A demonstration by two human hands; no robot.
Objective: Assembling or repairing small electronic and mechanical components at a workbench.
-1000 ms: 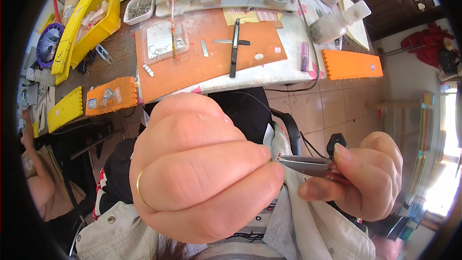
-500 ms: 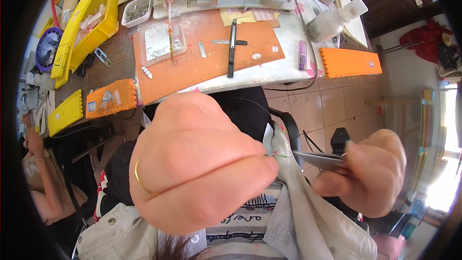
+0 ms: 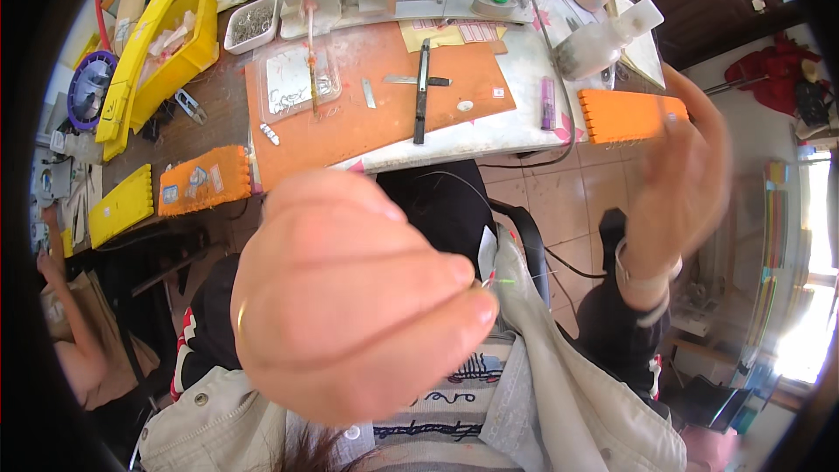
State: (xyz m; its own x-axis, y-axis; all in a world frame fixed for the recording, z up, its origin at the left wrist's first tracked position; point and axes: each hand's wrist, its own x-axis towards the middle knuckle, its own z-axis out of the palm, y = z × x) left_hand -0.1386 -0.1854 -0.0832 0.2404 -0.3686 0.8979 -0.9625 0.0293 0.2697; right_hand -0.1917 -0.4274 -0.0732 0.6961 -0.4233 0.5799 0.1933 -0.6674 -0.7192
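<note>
My left hand [image 3: 350, 306] fills the middle of the view, close to the camera, with a ring on one finger. Its thumb and fingertips pinch a tiny thin wire piece [image 3: 491, 281] with a green speck; most of it is hidden. My right hand [image 3: 682, 175] is raised at the right, blurred by motion, over the table edge near an orange toothed block [image 3: 616, 114]. Whether it holds the metal tweezers cannot be told.
An orange mat [image 3: 393, 122] on the table carries a black tool [image 3: 421, 92], a clear bag of parts [image 3: 293, 83] and small metal bits. Yellow bins [image 3: 170, 26], a small parts tray [image 3: 252, 24], a plastic bottle [image 3: 603, 35] stand behind. Another person's arm [image 3: 65, 297] is at lower left.
My right hand, which held tweezers up to my left fingertips, has swung up and away to the right. My left hand stays pinched, a little closer to the camera.
</note>
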